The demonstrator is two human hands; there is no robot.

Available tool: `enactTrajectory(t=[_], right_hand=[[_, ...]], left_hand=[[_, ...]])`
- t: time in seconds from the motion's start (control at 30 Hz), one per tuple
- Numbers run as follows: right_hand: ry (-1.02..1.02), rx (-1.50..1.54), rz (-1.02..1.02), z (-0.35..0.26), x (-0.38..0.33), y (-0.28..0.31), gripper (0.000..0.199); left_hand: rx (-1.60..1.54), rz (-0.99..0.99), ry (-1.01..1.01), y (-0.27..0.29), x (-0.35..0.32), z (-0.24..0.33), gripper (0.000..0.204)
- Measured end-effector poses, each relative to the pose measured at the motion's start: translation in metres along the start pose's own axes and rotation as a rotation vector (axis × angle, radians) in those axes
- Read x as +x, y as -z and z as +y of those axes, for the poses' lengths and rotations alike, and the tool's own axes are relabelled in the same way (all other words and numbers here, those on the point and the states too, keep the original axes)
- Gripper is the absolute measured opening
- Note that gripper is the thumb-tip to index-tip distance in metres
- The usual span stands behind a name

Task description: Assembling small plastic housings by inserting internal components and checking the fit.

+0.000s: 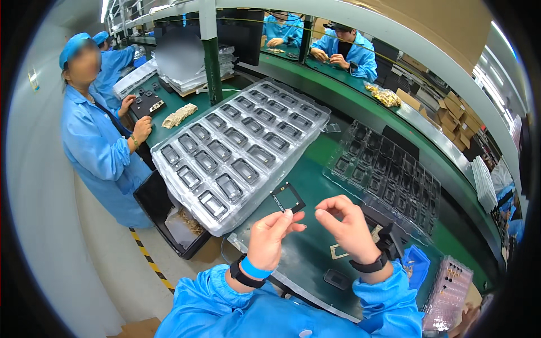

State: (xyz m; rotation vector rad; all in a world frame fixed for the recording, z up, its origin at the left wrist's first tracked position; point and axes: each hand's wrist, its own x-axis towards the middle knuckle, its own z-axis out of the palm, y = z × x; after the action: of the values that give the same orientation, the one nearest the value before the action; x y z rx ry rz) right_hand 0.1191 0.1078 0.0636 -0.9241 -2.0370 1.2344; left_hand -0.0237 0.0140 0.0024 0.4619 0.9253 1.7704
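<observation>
Between the left thumb and forefinger, a black rectangular frame (296,193), held up and not yet set down.

From here I see the left hand (267,239) pinching its lower edge; the right hand (349,228) curls loosely just beside it, seemingly holding nothing. Below lie a pale frame (338,252) and a loose black housing (337,279). Beyond, housings sit in the pockets of a big plastic tray (225,226), so laying out looks well along; this frame remains unplaced, and I can't tell how many housings are finished.
</observation>
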Motion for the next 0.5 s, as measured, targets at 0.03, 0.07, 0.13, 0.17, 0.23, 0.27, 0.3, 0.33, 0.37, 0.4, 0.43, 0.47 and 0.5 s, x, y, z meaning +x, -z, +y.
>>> enactTrajectory(t=[0.03, 0.07, 0.13, 0.17, 0.23, 0.27, 0.3, 0.33, 0.37, 0.4, 0.43, 0.47, 0.5], right_hand=[[-0.004, -0.007, 0.011, 0.002, 0.001, -0.002, 0.015], [0.033, 0.027, 0.045, 0.002, 0.001, -0.004, 0.016], [0.079, 0.061, 0.096, 0.006, -0.001, -0.007, 0.015], [0.098, 0.101, 0.110, 0.011, -0.001, -0.007, 0.015], [0.159, 0.098, 0.148, 0.012, -0.001, -0.005, 0.014], [0.061, 0.111, 0.135, 0.005, -0.001, -0.005, 0.012], [0.188, 0.018, 0.134, 0.007, 0.002, -0.003, 0.012], [0.175, 0.050, 0.160, 0.002, 0.004, 0.003, 0.012], [0.167, 0.089, 0.173, -0.004, 0.005, 0.010, 0.011], [0.286, -0.008, 0.276, -0.016, 0.006, 0.029, 0.010], [0.423, -0.103, 0.365, -0.035, 0.000, 0.047, 0.009], [0.531, -0.211, 0.490, -0.054, -0.001, 0.070, 0.008], [0.591, -0.317, 0.618, -0.075, -0.005, 0.093, 0.008]], left_hand=[[-0.003, -0.012, 0.007, -0.002, 0.000, 0.000, 0.026], [0.013, -0.036, 0.001, -0.005, 0.000, 0.001, 0.027], [0.038, -0.079, -0.011, -0.009, 0.002, -0.002, 0.028], [0.050, -0.123, -0.017, -0.011, 0.006, -0.006, 0.027], [0.103, -0.159, -0.033, -0.016, 0.007, -0.007, 0.029], [0.117, -0.164, -0.035, -0.015, 0.006, -0.007, 0.029], [0.069, -0.170, -0.100, -0.017, 0.004, -0.008, 0.029], [0.068, -0.187, -0.102, -0.025, 0.003, -0.005, 0.030], [0.036, -0.152, -0.131, -0.023, 0.006, -0.013, 0.028], [0.060, -0.173, -0.088, -0.018, 0.012, -0.026, 0.026], [0.090, -0.186, -0.070, -0.011, 0.010, -0.035, 0.024], [0.160, -0.227, 0.021, -0.009, 0.012, -0.034, 0.025], [0.232, -0.251, 0.108, -0.004, 0.013, -0.034, 0.030]])
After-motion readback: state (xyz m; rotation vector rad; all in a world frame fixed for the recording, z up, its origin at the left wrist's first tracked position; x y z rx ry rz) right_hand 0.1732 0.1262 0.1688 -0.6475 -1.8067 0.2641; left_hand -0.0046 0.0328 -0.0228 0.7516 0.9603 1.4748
